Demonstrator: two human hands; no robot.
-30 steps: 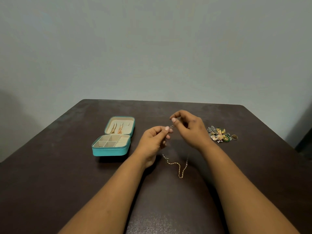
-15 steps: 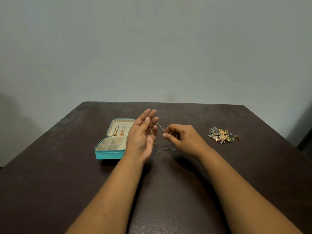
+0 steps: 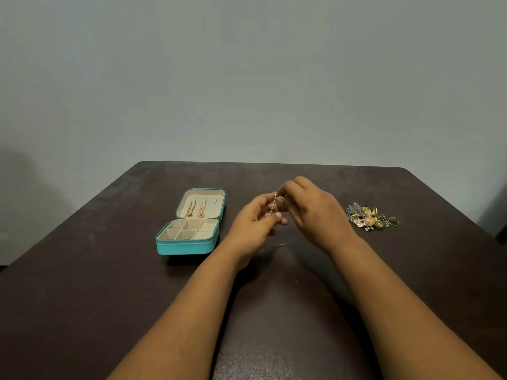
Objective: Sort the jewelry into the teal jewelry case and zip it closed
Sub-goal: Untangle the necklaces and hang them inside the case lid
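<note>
The teal jewelry case (image 3: 183, 246) lies open on the dark table, left of my hands. Its cream lid (image 3: 212, 208) holds two hanging chains, and its divided tray looks bare. Above the table's middle, my left hand (image 3: 253, 226) and my right hand (image 3: 315, 215) meet, both pinching a thin gold chain (image 3: 273, 207) that runs between the fingers. Part of the chain is hidden in my hands; a faint loop hangs below them. A pile of earrings and a ring (image 3: 369, 218) lies to the right of my right hand.
The dark brown table (image 3: 82, 283) ends at a far edge in front of a plain pale wall. Bare tabletop lies in front of the case and around the pile on the right.
My left hand, flat and upright half a second ago, has curled onto the chain. My right hand has risen to meet it. The chain's long loop no longer lies on the table.
</note>
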